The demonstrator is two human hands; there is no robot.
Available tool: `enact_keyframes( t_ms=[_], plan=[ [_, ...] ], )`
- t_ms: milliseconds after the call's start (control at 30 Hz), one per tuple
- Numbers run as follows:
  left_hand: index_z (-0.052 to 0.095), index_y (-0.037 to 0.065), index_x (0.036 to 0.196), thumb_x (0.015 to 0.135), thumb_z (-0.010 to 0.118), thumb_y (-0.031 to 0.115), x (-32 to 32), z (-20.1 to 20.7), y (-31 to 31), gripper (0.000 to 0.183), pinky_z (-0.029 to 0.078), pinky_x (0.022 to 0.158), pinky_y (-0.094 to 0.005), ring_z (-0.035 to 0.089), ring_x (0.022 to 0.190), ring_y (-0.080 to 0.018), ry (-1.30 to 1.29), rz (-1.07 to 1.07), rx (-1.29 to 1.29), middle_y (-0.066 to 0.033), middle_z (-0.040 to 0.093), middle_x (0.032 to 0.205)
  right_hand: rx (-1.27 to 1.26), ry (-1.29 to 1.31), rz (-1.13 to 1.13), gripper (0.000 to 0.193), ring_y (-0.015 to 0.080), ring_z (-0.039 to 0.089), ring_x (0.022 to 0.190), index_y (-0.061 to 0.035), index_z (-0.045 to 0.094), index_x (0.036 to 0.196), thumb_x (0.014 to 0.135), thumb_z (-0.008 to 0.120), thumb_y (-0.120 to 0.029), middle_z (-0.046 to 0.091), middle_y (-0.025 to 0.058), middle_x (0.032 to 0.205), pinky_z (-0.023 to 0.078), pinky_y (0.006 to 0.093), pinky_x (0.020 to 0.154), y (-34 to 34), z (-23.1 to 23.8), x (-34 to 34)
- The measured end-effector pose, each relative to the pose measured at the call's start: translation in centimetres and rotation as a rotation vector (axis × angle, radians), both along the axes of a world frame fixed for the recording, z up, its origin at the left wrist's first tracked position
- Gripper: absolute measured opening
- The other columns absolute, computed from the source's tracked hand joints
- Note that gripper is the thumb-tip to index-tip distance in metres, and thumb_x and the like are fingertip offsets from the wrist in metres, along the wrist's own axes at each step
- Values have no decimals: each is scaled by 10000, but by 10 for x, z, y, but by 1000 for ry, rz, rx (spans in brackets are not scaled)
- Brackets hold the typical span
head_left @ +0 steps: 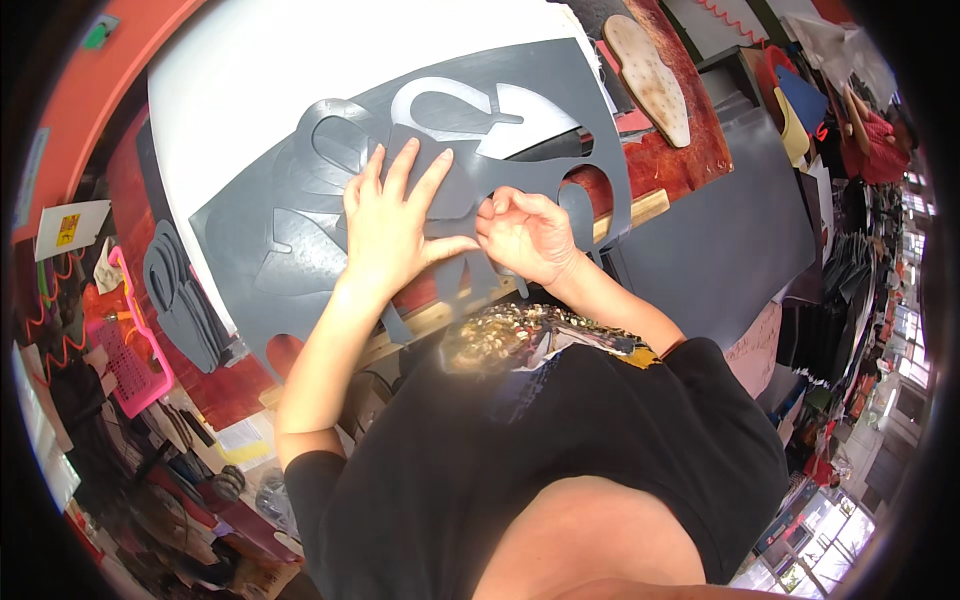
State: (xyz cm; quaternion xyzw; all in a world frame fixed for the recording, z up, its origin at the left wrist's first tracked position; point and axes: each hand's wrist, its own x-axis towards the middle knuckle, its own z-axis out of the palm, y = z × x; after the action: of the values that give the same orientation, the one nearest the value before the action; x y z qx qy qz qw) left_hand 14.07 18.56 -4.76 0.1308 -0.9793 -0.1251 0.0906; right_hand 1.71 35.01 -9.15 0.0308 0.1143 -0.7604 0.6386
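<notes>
A dark grey sheet (245, 195) with shaped openings cut through it lies across the worktable. My left hand (388, 220) rests flat on it, fingers spread and thumb stretched to the right. Under its fingertips is a smaller dark grey cut piece (455, 190). My right hand (528, 235) is just to the right, palm partly turned up and fingers curled in beside that piece's edge. What those fingers pinch, if anything, is hidden. White shows through a curved opening above my hands, and loose cut shapes (315, 240) lie left of my left hand.
White sheet material (260, 80) covers the far table. A sole-shaped board (648, 80) lies on the red surface (708, 130) at far right. Stacked grey pieces (185, 300) sit at the left edge, near a pink basket (135, 365). Another person (880, 140) is at far right.
</notes>
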Motion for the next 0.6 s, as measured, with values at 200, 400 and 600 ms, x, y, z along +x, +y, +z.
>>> enact_keyframes(
  t_ms=[200,400,600],
  plan=[
    [469,279,1408,774,742,420,-2,24,-4,704,361,1015,-531,423,1250,-400,-97,23,74,-140,445,1406,45,223,-27,299,142,547,951,4,608,1101,913,573,-225,629,70,1092,426,277,834,-5,10,-2],
    [533,268,1362,815,644,113,-5,37,-24,580,416,1028,-457,444,1238,-365,-206,13,207,-142,465,1395,184,463,-50,330,125,549,932,28,595,1169,947,544,-212,624,60,1046,421,268,824,-6,16,1],
    [706,-34,959,997,490,443,26,83,-133,525,521,715,-302,661,799,-168,544,603,695,-118,706,858,243,279,-130,336,169,563,900,42,581,1194,973,543,-207,606,74,957,467,281,797,1,10,-3]
  ],
)
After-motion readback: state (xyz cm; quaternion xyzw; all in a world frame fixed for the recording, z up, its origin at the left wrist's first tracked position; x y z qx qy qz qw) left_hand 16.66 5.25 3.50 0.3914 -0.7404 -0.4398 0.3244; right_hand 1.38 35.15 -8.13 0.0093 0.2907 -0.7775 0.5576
